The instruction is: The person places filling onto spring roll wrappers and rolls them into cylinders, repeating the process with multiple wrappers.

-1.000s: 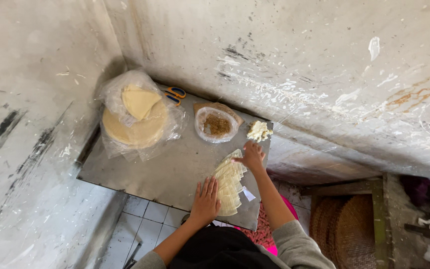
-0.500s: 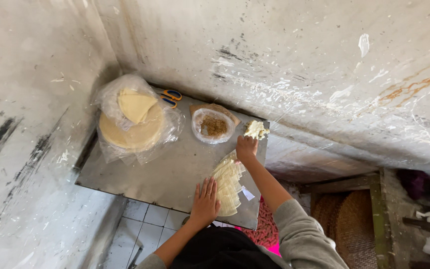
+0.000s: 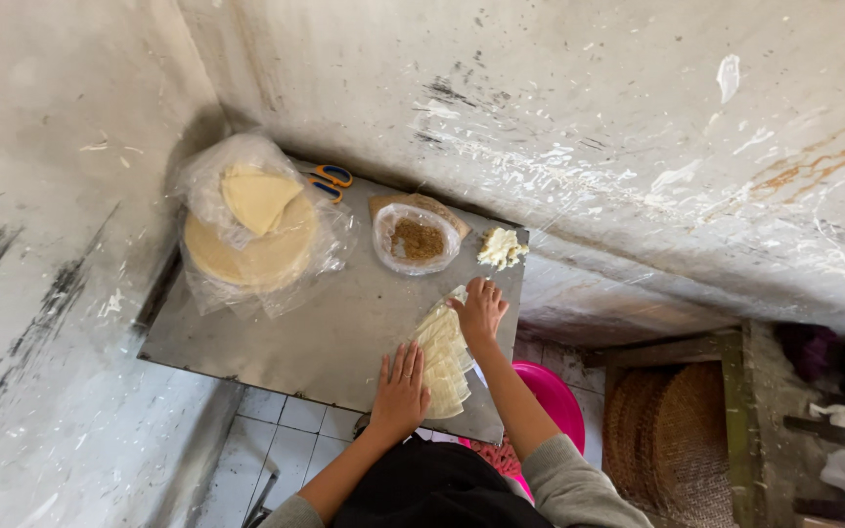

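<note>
The left hand (image 3: 399, 393) lies flat, fingers spread and pointing to 12 o'clock, palm down on the metal table (image 3: 334, 332). It grasps nothing; its fingertips sit just beside the near end of the fanned wrappers (image 3: 442, 360), at their 8 o'clock. The right hand (image 3: 481, 311) rests on the far end of the same fan, fingers loosely bent and pressing on the top sheet; whether it pinches a sheet I cannot tell. The wrappers lie near the table's right edge, overlapped in a row running from 12 to 6 o'clock. At 12 o'clock from the right hand is a pale lump (image 3: 501, 248). At 11 o'clock stands a bowl (image 3: 417, 239) of brown filling. Further left, a bagged stack (image 3: 251, 240) of round sheets, with scissors (image 3: 330, 180) beside it.
</note>
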